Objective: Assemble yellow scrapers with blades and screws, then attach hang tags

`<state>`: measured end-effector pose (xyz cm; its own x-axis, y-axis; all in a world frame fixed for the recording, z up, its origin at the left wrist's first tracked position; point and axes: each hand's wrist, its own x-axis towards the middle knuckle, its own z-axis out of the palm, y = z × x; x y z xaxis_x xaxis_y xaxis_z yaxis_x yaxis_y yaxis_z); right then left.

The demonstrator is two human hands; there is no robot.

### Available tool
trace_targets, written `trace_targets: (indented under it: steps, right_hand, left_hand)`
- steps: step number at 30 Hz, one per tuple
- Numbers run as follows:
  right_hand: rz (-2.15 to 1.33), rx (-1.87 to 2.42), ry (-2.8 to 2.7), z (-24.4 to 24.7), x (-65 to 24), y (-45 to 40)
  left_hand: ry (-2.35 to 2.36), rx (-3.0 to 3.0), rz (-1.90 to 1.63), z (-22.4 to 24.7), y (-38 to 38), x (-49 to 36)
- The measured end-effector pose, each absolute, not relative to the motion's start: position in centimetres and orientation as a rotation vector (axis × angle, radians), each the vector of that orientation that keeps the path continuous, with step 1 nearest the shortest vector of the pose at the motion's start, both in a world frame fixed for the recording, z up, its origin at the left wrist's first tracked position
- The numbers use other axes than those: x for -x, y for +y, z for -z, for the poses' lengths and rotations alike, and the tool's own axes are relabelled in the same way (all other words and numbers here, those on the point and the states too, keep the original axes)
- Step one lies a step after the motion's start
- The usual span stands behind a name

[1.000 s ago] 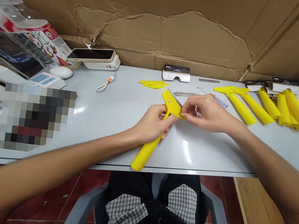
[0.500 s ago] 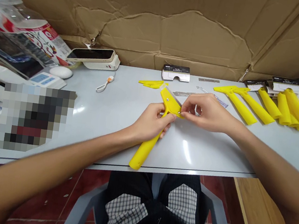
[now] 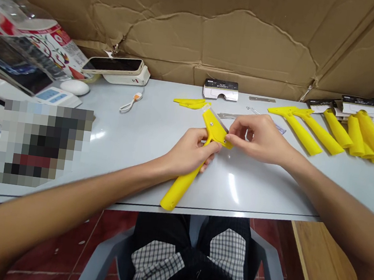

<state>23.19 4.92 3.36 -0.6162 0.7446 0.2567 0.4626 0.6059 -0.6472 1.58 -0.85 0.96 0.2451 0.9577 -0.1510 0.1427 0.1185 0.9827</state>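
My left hand (image 3: 194, 154) is closed around a yellow scraper (image 3: 180, 189) at its neck, the handle slanting toward the table's front edge. Two small screws (image 3: 211, 124) show on the flat scraper head, and a clear strip runs along its far edge. At the head's right end, the thumb and index finger of my right hand (image 3: 256, 137) are pinched together right beside the lower screw (image 3: 225, 140). What lies between those fingertips, if anything, is hidden. Behind my right hand lie a metal blade (image 3: 228, 116) and a clear purplish tool (image 3: 280, 129), partly covered.
More yellow scrapers (image 3: 303, 130) and handles (image 3: 373, 137) lie to the right. At the back are yellow head pieces (image 3: 190, 103), a black-and-white card (image 3: 221, 90) and another blade (image 3: 262, 99). A phone (image 3: 114, 65), cable (image 3: 130, 105), mouse (image 3: 75, 87) and bottle (image 3: 48, 39) stand left.
My right fingertips have shifted slightly off the lower screw, which now shows more plainly against the head. My left hand keeps its hold on the scraper.
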Motion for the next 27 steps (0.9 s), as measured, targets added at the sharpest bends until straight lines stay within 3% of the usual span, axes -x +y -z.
trace_targets:
  steps: [20,27]
  right_hand:
    - [-1.113,1.092,-2.174,-2.9,-23.2,5.2]
    - [-1.275,1.149,-1.973,-2.8,-23.2,5.7]
  left_hand:
    - [1.197,-1.333,-0.838,-1.8,-0.2,-1.1]
    - [1.268,-1.345,-1.035,-2.3,-0.1,0.2]
